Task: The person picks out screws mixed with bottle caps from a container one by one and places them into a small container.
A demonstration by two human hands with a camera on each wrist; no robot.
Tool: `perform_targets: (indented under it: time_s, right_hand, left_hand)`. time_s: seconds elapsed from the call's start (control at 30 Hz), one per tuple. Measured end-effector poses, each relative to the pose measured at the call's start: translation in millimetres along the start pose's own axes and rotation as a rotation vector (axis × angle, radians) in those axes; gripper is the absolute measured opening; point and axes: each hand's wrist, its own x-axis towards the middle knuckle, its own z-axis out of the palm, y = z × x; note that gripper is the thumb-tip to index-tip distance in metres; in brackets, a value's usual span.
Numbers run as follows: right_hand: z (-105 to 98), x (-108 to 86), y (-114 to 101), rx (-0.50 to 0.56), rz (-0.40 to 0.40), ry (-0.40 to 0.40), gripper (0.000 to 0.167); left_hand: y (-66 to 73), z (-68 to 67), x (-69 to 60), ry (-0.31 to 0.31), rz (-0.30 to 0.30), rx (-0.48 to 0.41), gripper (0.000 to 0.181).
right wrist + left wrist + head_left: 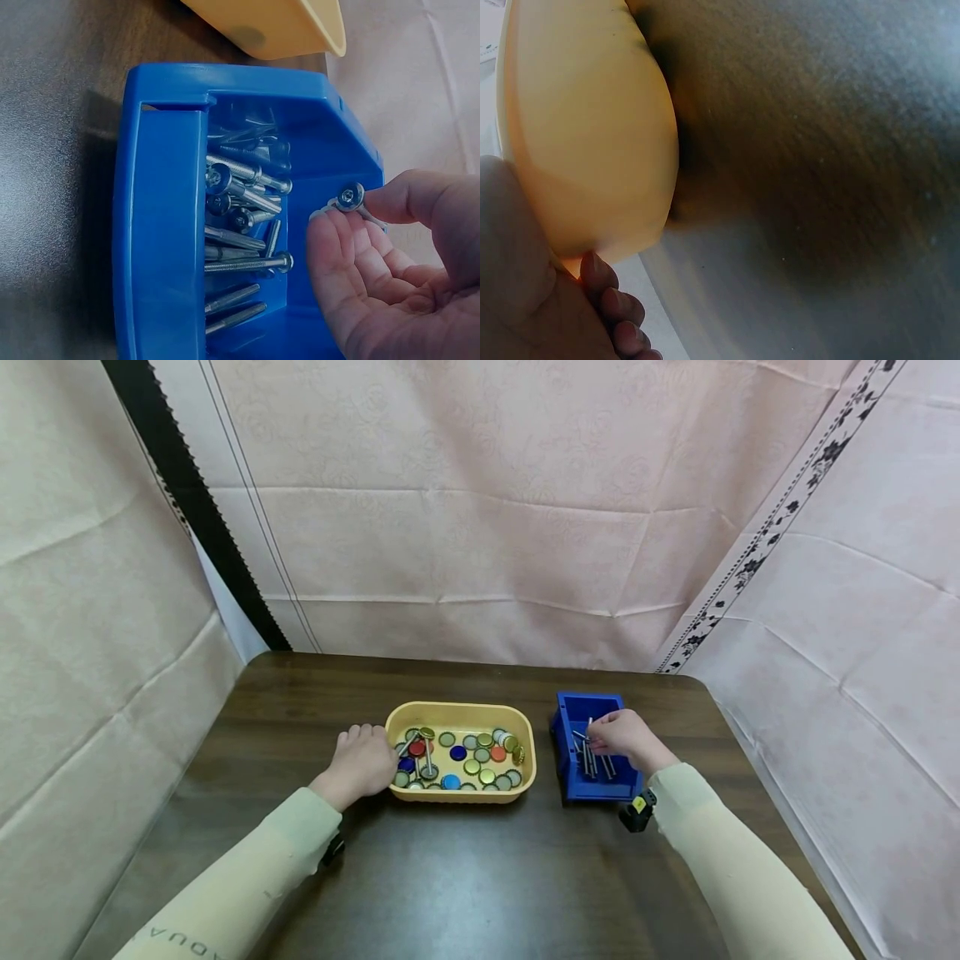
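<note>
My left hand [360, 760] grips the left end of a yellow tray [471, 798]. Curled fingertips [615, 300] show at the tray's outer wall in the left wrist view. Bottle caps in gold, silver, red and blue lie in the tray, along with a couple of bolts [428, 756] at its left side. Over a blue bin [165, 225], my right hand [624, 737] pinches a silver bolt [350, 196] between thumb and fingers, its round socket head facing the wrist camera. Several more loose bolts [247, 264] lie in the bin below.
Both containers stand on a dark brown wooden table [465, 877], the bin to the right of the tray with a strip of tabletop between them. Pale cloth [465, 543] hangs behind the table's far edge and at both sides.
</note>
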Motion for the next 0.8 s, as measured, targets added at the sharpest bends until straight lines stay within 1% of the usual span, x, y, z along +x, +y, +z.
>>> perform_targets:
  time_s: [0.23,0.33,0.47,0.67,0.8]
  right_hand:
    - [-1,0.1,1,-0.009,-0.001,0.007,0.022]
    - [-2,0.0,1,-0.008,-0.012,-0.001,0.022]
    - [-1,-0.9,-1,-0.004,-0.031,0.011,0.022]
    - [6,-3.4,-16,0.018,-0.07,0.015,0.024]
    - [16,-4.1,-31,0.045,-0.063,-0.01,0.031]
  left_hand:
    - [1.4,-3.3,-1.4,0.006,-0.003,-0.004,0.032]
    - [1.4,-3.5,-1.8,0.007,0.0,-0.002,0.032]
    - [1.1,-3.5,-2.0,0.007,0.006,-0.002,0.032]
    - [0.6,-3.7,-2.1,0.007,0.004,-0.011,0.032]
    - [0.7,-2.9,-2.3,0.012,0.001,-0.014,0.032]
